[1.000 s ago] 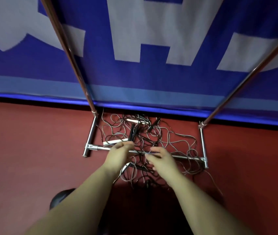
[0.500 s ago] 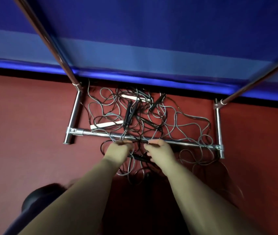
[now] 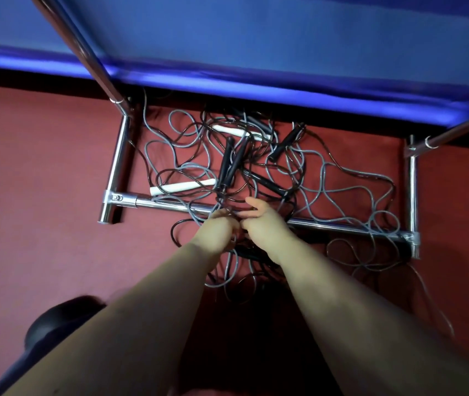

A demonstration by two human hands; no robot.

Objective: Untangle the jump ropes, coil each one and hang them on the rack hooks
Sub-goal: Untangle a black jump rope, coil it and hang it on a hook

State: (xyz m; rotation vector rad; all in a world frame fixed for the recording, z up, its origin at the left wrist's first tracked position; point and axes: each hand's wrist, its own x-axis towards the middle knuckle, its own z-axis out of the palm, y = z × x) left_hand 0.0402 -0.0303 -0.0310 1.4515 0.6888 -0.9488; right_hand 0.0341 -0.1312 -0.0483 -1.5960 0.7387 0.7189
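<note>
Jump ropes [image 3: 256,172] lie tangled on the red floor [image 3: 41,167] across the rack's base bar [image 3: 342,225], at twelve o'clock from both hands; left hand [image 3: 217,232] and right hand [image 3: 264,224] fingers pinch cords.

Beyond my hands [image 3: 242,227] I saw the jump ropes [image 3: 327,178] as grey and black cords, with black handles [image 3: 229,164] and white handles [image 3: 183,186] among them. The rack [image 3: 342,225] under my fingers was shiny chrome. The floor [image 3: 41,181] was dull red, and the banner [image 3: 256,38] farther off was blue with a paler blue stripe.
</note>
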